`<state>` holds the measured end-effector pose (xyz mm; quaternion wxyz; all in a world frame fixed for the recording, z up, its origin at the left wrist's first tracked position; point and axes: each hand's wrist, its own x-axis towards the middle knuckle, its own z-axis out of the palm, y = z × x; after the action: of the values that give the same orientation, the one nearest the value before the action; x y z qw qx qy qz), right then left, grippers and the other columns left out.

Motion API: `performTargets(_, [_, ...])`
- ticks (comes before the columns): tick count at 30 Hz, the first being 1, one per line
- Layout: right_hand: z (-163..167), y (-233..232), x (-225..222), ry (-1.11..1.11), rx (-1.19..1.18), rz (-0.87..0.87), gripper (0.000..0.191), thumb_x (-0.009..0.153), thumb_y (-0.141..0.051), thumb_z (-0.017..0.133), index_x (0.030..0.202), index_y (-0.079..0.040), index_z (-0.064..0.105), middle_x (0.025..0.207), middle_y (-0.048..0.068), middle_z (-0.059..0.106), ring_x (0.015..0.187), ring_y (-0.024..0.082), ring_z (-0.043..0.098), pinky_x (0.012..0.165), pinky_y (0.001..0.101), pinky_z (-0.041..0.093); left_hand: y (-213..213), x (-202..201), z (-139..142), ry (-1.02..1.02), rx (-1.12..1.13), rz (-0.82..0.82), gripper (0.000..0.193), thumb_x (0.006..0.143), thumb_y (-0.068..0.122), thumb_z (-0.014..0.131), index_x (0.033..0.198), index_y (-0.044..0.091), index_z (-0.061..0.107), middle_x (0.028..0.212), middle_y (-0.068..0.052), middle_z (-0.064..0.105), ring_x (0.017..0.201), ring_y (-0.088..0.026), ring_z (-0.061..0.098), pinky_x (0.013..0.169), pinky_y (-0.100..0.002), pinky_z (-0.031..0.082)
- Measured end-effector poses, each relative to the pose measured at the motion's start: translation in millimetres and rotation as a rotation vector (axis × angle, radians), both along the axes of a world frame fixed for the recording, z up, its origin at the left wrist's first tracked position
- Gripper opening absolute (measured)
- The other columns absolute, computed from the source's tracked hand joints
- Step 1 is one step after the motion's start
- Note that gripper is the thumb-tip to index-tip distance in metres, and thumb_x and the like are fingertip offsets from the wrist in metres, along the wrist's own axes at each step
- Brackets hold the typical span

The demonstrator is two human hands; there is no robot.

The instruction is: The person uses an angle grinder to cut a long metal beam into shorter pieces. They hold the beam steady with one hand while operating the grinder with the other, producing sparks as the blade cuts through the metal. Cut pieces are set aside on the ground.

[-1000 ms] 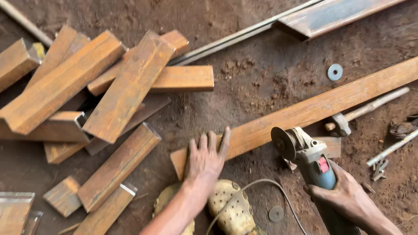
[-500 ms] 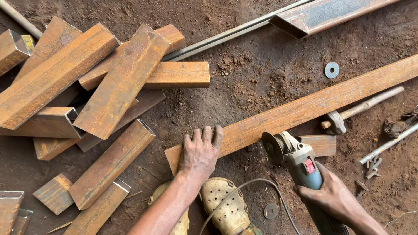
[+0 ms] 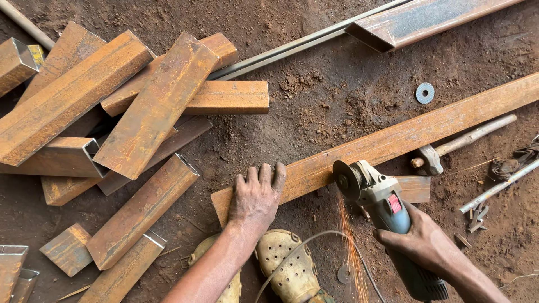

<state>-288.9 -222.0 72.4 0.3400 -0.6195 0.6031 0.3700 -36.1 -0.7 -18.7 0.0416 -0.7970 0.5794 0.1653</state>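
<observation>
The long rusty steel tube [image 3: 393, 140] lies slantwise on the dirt floor [image 3: 337, 95], its near end pinned under the left hand [image 3: 257, 196], fingers spread flat. Just right, the right hand [image 3: 424, 244] grips the angle grinder [image 3: 376, 193], whose disc meets the tube's lower edge, throwing sparks. Beyond the tube: open dirt, a washer [image 3: 425, 92]; far left, piled offcuts [image 3: 112, 106].

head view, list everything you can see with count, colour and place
long rusty steel box tube: one, rust orange, runs diagonally from centre to right edge
pile of short rusty tube offcuts: a dozen or so, rust brown, left half
grey angle grinder: one, disc at the tube, sparks falling
hammer with wooden handle: one, right of the grinder
flat steel washer: one, grey, upper right
yellow perforated clogs: two, bottom centre
dirt floor: red brown
hands: left hand pressed on the tube end, right hand gripping the grinder
</observation>
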Motion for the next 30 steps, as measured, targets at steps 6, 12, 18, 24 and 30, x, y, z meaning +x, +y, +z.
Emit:
performTargets(6, [1,-3,12,-0.024,-0.007,0.026,0.079,0.072,-0.039,0.084,0.137,-0.007,0.051,0.099,0.019,0.072,0.074,0.030,0.078,0.070,0.0474,0.068,0,0,-2,-0.036,-0.041,0.010,0.070,0.090,0.025,0.066,0.145,0.005,0.027,0.103,-0.014,0.053,0.089,-0.025,0.057,0.064,-0.042,0.054])
performTargets(12, [3,-6,24,-0.057,-0.015,0.045,0.070,0.072,-0.036,0.084,0.128,-0.005,0.057,0.087,0.019,0.076,0.069,0.028,0.078,0.068,0.0451,0.066,0,-2,-2,-0.018,-0.016,0.003,0.072,0.092,0.029,0.065,0.146,0.005,0.024,0.103,-0.015,0.053,0.088,-0.025,0.057,0.064,-0.042,0.054])
performTargets(18, [5,-9,35,-0.072,-0.022,0.018,0.065,0.074,-0.033,0.083,0.127,-0.003,0.059,0.084,0.020,0.077,0.065,0.029,0.076,0.064,0.0442,0.066,-1,-1,-3,0.001,0.006,-0.007,0.073,0.092,0.031,0.066,0.147,0.005,0.024,0.104,-0.015,0.053,0.088,-0.025,0.057,0.062,-0.041,0.054])
performTargets(24, [3,-10,44,-0.083,-0.022,-0.032,0.072,0.074,-0.032,0.085,0.133,-0.005,0.055,0.087,0.018,0.077,0.066,0.028,0.075,0.063,0.0450,0.065,0,-1,-2,-0.015,-0.024,0.006,0.071,0.091,0.030,0.065,0.145,0.005,0.026,0.104,-0.015,0.054,0.088,-0.025,0.057,0.062,-0.042,0.053])
performTargets(30, [-6,-17,36,-0.067,-0.018,-0.025,0.076,0.074,-0.033,0.085,0.138,-0.009,0.051,0.094,0.020,0.076,0.069,0.030,0.074,0.065,0.0465,0.065,0,-1,0,-0.008,-0.019,0.012,0.068,0.092,0.026,0.064,0.145,0.006,0.027,0.103,-0.013,0.054,0.088,-0.025,0.057,0.063,-0.042,0.052])
